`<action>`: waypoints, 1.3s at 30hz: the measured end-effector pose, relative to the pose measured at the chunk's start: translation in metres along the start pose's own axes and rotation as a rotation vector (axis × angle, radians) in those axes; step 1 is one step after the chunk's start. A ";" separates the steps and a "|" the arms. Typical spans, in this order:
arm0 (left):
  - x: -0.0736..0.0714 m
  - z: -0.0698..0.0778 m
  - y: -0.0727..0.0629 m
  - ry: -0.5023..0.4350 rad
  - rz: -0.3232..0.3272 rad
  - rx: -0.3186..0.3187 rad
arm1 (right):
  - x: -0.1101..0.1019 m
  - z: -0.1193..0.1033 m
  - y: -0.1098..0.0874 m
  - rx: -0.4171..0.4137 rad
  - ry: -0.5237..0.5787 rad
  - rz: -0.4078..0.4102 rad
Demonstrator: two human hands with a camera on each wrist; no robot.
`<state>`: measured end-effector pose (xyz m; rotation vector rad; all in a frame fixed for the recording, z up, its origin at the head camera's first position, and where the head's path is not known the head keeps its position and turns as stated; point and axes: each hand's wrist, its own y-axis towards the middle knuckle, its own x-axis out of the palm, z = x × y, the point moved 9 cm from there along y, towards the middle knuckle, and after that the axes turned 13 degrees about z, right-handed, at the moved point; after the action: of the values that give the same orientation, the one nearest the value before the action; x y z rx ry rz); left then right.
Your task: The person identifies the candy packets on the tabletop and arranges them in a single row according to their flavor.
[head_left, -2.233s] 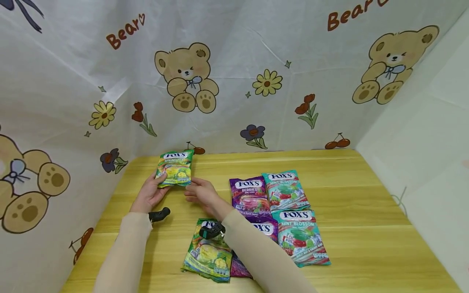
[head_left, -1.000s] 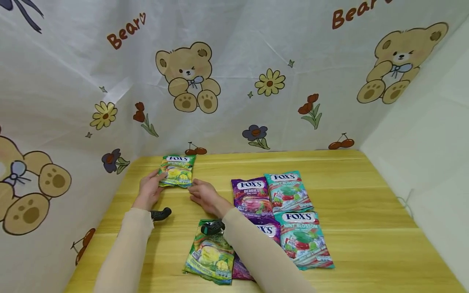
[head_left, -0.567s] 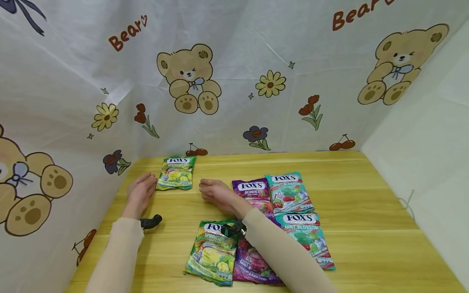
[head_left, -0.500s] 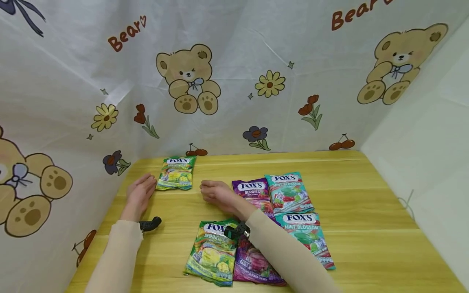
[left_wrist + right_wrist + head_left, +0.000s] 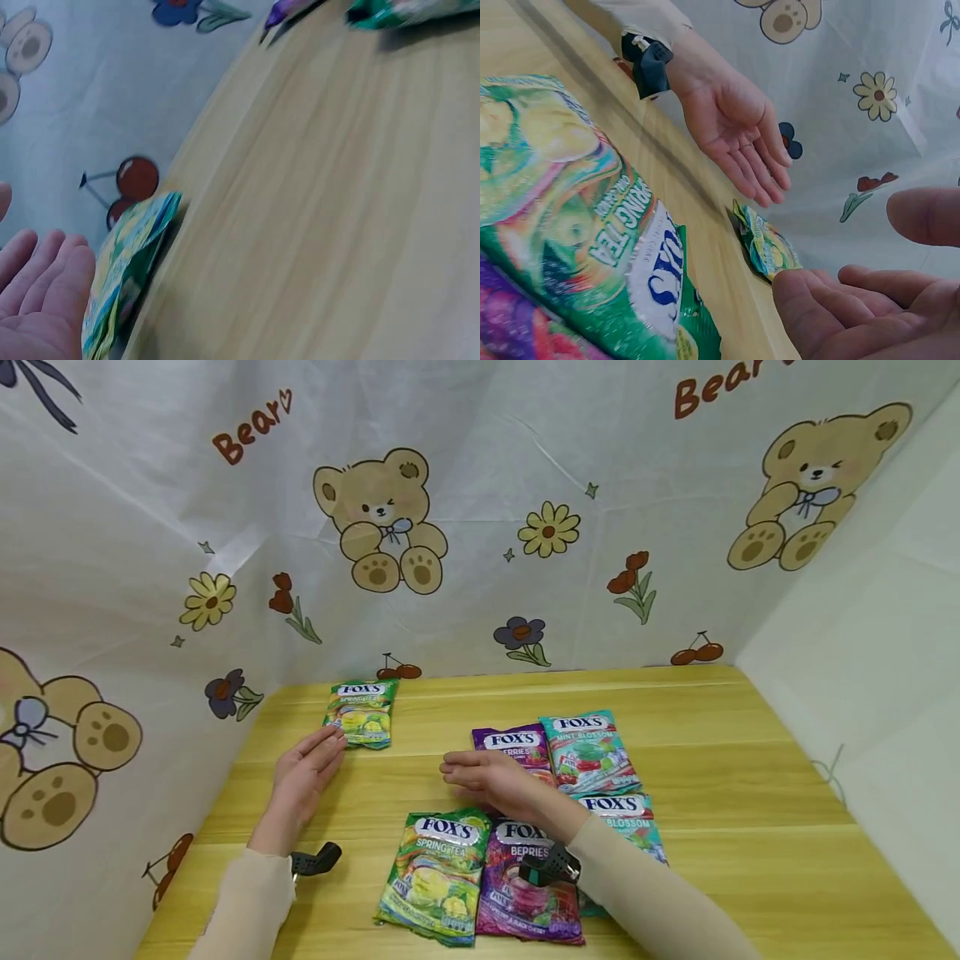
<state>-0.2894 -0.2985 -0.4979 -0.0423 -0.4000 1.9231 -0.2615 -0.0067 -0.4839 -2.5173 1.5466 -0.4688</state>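
Lying on the surface [image 5: 712, 760], long axis running front to back, the far green bag [image 5: 363, 712] sits just ahead of the left hand [image 5: 303, 778], nearer than the right hand [image 5: 501, 782]; both are empty, fingers loosely extended.

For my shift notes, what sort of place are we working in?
Probably a staged indoor work corner, though the wider room is out of view. A bear-print cloth hangs behind the wood-grain tabletop, and a plain white surface runs along its right side.
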 end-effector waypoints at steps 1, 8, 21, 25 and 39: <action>0.004 -0.001 -0.005 0.012 -0.029 0.009 | -0.002 0.001 -0.005 -0.002 -0.006 -0.001; 0.033 -0.023 -0.035 0.081 -0.172 -0.009 | -0.010 0.005 -0.039 0.005 0.011 -0.014; 0.054 -0.049 -0.076 0.217 -0.297 -0.038 | -0.014 0.013 -0.087 0.078 0.078 -0.032; 0.054 -0.056 -0.086 0.288 -0.314 -0.025 | -0.014 0.025 -0.097 0.138 0.125 -0.013; 0.045 -0.073 -0.114 0.386 -0.317 -0.109 | -0.007 0.056 -0.117 0.265 0.215 0.059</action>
<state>-0.1889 -0.2016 -0.5256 -0.3924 -0.2332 1.5350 -0.1468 0.0512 -0.5040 -2.2756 1.5068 -0.8967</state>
